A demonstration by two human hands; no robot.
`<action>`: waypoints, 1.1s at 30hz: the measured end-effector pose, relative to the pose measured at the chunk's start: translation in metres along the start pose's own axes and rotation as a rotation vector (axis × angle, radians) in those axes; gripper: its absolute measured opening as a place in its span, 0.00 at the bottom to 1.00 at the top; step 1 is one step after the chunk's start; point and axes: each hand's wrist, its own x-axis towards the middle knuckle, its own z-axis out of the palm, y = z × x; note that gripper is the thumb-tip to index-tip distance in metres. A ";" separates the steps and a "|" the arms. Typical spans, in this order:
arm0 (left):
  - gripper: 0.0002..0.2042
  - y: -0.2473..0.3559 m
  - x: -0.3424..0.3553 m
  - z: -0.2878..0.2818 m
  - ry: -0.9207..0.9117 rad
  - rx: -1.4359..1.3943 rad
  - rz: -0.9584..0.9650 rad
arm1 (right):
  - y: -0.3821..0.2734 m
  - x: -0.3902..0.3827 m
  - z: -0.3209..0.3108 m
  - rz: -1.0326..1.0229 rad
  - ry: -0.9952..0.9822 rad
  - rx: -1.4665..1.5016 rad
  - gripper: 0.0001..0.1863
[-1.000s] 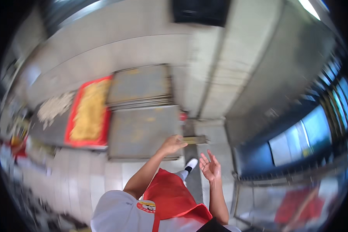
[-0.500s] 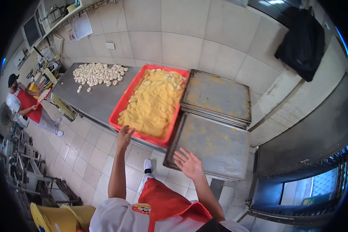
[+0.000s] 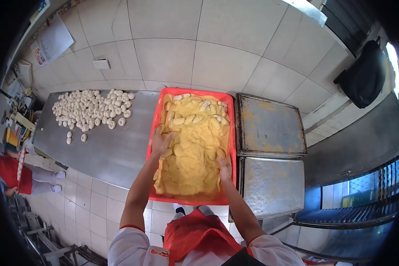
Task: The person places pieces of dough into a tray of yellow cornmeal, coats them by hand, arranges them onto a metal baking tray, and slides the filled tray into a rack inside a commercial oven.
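Two hands point(image 3: 161, 142) point(image 3: 225, 169) in red tub point(image 3: 208, 201); wall sheet point(image 3: 55, 40), chest badge point(image 3: 158, 252) unreadable.

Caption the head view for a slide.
Left hand and right hand reach into a red tub of yellow powder, dough balls to its left, trays right.

We wear a white shirt point(image 3: 274, 253) with short sleeves point(image 3: 129, 239) edged in red, under a red apron point(image 3: 193, 232). A small, partly red badge point(image 3: 160, 252) sits on the shirt, and a black piece point(image 3: 241, 259) beside the apron is too cropped to identify. Our left hand point(image 3: 161, 142) and right hand point(image 3: 225, 167) are bare.
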 end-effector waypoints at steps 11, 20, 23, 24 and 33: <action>0.51 0.035 0.194 0.069 -0.369 -0.623 -0.284 | -0.030 0.204 0.049 0.012 0.079 0.380 0.42; 0.37 0.047 0.217 0.096 -0.715 -0.518 -0.209 | -0.082 0.219 0.057 0.054 -0.074 0.209 0.32; 0.34 0.070 0.160 0.073 -0.892 -0.422 -0.210 | -0.100 0.159 0.061 0.125 -0.209 0.044 0.32; 0.32 0.081 0.144 0.059 -0.978 -0.387 -0.073 | -0.108 0.139 0.063 0.203 -0.296 0.052 0.31; 0.43 0.088 0.214 0.119 -0.345 0.115 0.198 | -0.102 0.304 0.055 -0.406 0.033 -0.619 0.32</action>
